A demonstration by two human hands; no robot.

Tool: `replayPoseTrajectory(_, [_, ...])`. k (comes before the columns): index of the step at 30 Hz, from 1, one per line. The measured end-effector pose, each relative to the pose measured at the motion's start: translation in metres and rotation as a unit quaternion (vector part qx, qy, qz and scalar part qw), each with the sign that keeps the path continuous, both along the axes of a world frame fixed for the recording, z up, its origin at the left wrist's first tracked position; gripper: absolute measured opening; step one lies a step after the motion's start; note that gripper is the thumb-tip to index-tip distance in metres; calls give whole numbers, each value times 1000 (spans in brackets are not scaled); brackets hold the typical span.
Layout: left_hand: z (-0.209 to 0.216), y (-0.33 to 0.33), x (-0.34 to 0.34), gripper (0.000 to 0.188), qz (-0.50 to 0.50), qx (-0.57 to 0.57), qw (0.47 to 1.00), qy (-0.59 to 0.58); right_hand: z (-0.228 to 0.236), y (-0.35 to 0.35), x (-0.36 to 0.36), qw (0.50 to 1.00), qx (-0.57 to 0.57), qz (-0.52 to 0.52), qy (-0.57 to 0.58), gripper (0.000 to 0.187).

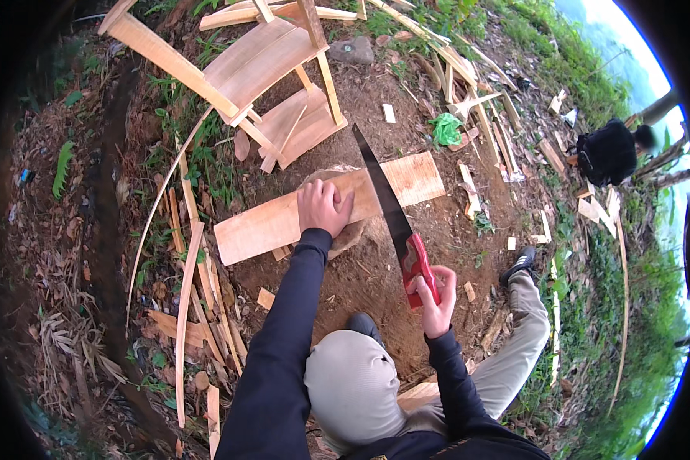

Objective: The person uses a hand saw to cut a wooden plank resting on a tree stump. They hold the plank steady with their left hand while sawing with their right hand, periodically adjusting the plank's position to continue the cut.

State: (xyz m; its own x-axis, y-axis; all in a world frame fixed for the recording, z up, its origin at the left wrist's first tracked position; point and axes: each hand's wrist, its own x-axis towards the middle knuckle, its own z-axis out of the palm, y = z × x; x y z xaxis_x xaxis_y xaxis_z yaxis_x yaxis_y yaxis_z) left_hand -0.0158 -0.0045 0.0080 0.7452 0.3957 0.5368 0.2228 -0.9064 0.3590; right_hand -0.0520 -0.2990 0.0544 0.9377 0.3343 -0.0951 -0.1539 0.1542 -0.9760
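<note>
A pale wooden plank (264, 228) lies slantwise across a low stump (360, 244) on the bare soil. My left hand (326, 207) presses down on the plank left of its middle, fingers bent and thumb out to the side. In my right hand (437, 301) is the red handle of a handsaw (391, 207). The saw's dark blade crosses the plank right of my left hand, its tip pointing away from me past the far edge. Whether the teeth have cut into the wood cannot be made out.
A wooden chair (264, 61) stands at the far left. Long strips (188, 322) lie along the left, and more cut pieces (475, 107) are heaped at the far right. A green plastic bag (445, 129) rests beyond the plank. A black bundle (609, 152) is at the right.
</note>
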Motion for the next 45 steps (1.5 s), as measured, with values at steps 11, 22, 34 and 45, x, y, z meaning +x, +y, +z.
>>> replayPoseTrajectory(11, [-1, 3, -2, 40, -11, -4, 1000, -3, 7, 2, -10, 993, 30, 72, -91, 55])
replayPoseTrajectory(22, [2, 3, -3, 40, -4, 3, 1000, 11, -10, -7, -35, 928, -173, -16, -330, 37])
replayPoseTrajectory(34, [3, 1, 3, 39, 0, 21, 1000, 15, -13, -26, -38, 941, -161, -9, -296, 35])
replayPoseTrajectory(45, [-1, 3, -2, 39, 0, 45, 999, 10, 6, 13, -1, 946, -153, 12, -286, 47])
